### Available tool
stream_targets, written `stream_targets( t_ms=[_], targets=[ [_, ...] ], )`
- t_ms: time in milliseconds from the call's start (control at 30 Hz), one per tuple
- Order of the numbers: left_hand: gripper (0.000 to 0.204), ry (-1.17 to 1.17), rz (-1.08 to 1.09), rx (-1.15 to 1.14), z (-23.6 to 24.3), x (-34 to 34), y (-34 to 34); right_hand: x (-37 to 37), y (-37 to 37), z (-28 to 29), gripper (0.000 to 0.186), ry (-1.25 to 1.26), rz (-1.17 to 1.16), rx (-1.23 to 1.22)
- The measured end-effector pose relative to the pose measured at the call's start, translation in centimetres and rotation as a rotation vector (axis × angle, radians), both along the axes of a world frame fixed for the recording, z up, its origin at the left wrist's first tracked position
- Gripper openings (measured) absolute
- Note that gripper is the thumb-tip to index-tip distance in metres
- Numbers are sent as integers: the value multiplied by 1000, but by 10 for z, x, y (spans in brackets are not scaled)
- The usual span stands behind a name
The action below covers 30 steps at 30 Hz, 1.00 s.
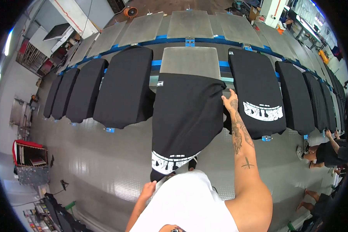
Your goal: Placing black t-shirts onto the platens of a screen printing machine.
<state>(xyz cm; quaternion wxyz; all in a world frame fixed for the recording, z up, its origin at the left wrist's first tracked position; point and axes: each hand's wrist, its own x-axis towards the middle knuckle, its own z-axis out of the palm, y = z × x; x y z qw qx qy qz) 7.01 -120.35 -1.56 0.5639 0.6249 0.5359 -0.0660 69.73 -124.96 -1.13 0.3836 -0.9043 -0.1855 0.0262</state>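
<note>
A black garment [187, 112] with a white printed band near its lower end lies partly over the metal pallet [190, 62] in front of me. The pallet's far part is bare, and the cloth slants down toward my body. My left hand [147, 190] is closed at the near left corner of the garment, low beside my white top. At the far right edge, where the fabric bunches, my right hand [230, 101] is raised with thumb and fingers apart. Whether its fingertips press on the cloth is hard to see.
More pallets covered in black cloth stand on both sides, such as a plain one [123, 85] and a printed one [257, 92]. Behind runs a blue rail [164, 40] with bare metal pallets. Other people [330, 149] stand at the right. A box [31, 154] sits at left.
</note>
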Motion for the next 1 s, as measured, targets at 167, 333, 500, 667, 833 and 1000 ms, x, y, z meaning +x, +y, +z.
stream_targets(
  t_ms=[167,333,500,667,833,1000],
  targets=[
    [44,-67,-6,79,21,58,-2,-3,7,-12,74,102,2,58],
    [42,-228,407,-295,13,-81,22,-4,6,-27,81,66,-14,65],
    [40,-297,459,-327,47,-165,46,-63,-16,-38,81,236,84,157],
    [39,-334,632,-123,39,-210,71,-179,-76,-30,28,50,-172,-161],
    [34,-116,1010,277,14,-251,118,-314,-64,29,27,290,145,132],
    [72,-485,-91,597,149,-15,116,-392,3,144,47,722,1081,-32]
  ],
)
